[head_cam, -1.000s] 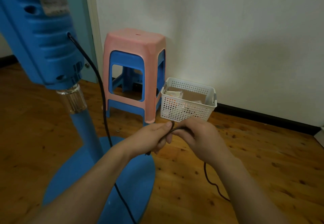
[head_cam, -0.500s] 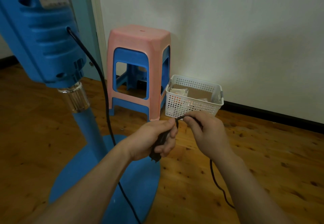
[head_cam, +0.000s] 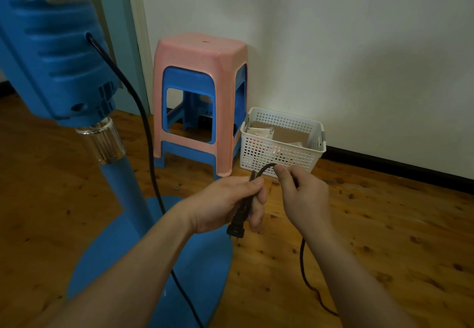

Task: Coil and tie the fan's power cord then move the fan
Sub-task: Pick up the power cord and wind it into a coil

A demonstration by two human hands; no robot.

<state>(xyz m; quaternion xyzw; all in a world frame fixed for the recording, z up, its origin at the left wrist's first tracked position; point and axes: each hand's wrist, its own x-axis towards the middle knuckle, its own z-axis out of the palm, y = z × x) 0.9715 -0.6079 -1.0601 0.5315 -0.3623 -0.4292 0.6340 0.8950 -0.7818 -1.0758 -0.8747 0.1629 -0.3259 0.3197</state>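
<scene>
Left hand: grip clamped on the cord just above the plug, which hangs below the fist, prongs down. Right hand: grip pinched on the same cord just beside the left hand, a short arch of cord between the two. From the right hand the cord drops to the floor and trails out of view; another run leaves the fan housing and falls across the fan base. Only the first loop looks formed; no tie seen. Risks: the loose length may snag on the fan base or kink as it is gathered; a hard pull could tip the fan; a weak left grip would let the loop spring open. Stool and basket stand beyond the fan base, near the wall.
</scene>
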